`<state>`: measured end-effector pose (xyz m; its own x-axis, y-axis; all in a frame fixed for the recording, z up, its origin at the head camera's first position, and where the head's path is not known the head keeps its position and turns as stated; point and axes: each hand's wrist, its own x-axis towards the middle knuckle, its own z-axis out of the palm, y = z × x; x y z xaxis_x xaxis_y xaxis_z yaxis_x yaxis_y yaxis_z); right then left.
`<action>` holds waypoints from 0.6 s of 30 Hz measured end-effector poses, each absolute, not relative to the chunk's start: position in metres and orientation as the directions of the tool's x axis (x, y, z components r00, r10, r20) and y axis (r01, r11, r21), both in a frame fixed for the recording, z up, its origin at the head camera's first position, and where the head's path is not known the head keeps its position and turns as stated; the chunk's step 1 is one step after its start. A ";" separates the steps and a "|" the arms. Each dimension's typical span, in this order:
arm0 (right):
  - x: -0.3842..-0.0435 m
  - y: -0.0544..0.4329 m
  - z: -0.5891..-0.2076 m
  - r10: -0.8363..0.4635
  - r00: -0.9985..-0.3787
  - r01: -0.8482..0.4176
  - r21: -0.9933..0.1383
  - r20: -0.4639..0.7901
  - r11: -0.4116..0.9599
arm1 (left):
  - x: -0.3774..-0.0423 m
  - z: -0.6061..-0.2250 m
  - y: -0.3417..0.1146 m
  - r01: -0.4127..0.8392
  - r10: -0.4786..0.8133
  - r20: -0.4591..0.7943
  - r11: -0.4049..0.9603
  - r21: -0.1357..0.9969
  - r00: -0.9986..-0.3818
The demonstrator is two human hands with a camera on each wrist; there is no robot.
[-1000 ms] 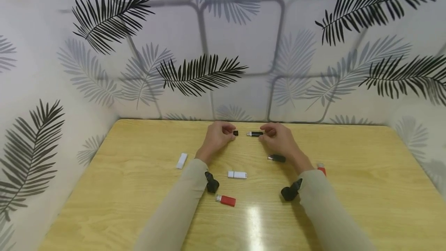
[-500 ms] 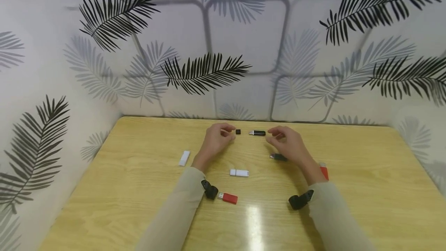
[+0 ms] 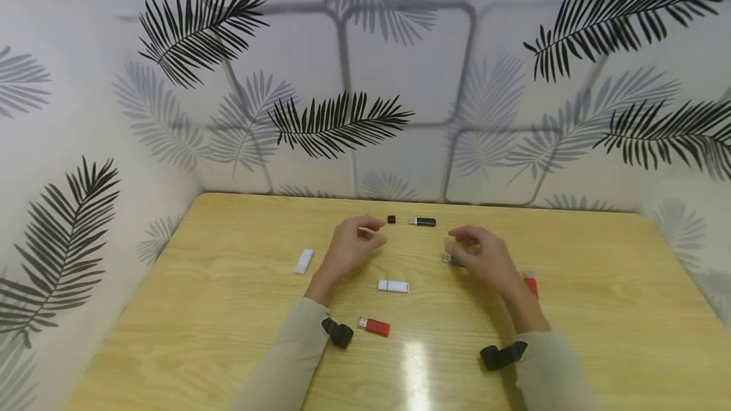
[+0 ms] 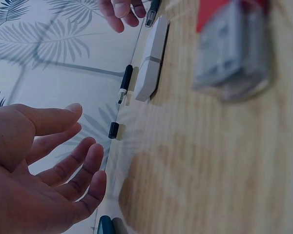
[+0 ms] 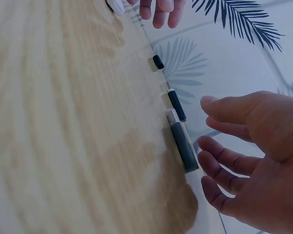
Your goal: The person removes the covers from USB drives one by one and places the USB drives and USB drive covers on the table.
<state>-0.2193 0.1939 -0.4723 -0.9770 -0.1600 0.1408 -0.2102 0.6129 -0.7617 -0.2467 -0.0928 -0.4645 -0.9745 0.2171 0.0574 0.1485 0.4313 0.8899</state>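
Note:
A black USB stick (image 3: 422,222) lies near the table's back edge, its metal plug pointing left. Just left of it, apart, sits its small black cap (image 3: 391,219). My left hand (image 3: 351,245) hovers in front of the cap with fingers loosely bent and nothing between them. My right hand (image 3: 480,255) also holds nothing; its fingers overlap a second dark USB stick (image 3: 454,260) in the head view. That dark stick (image 5: 184,146) shows whole in the right wrist view, beside the relaxed fingertips.
On the wooden table (image 3: 228,335) a white USB stick (image 3: 393,286) lies between the arms, with a red one (image 3: 374,326) nearer. Another white stick (image 3: 304,261) is at left, and a red one (image 3: 530,284) lies partly behind the right wrist. A patterned wall (image 3: 400,163) rises behind the table.
My right hand has let go of the black USB stick and my left hand has come off the cap. Both hands have drawn back towards me; stick and cap stay at the back.

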 end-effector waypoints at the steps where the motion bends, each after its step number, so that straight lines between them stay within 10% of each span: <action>1: -0.218 0.194 -0.473 -0.156 -0.978 -0.204 -0.761 0.136 0.615 | -0.245 -0.465 -0.094 0.150 0.217 0.060 0.426 0.892 -0.974; 18: -0.200 0.201 -0.479 -0.104 -0.992 -0.126 -0.747 0.076 0.653 | -0.227 -0.470 -0.099 0.195 0.261 0.087 0.423 0.885 -0.961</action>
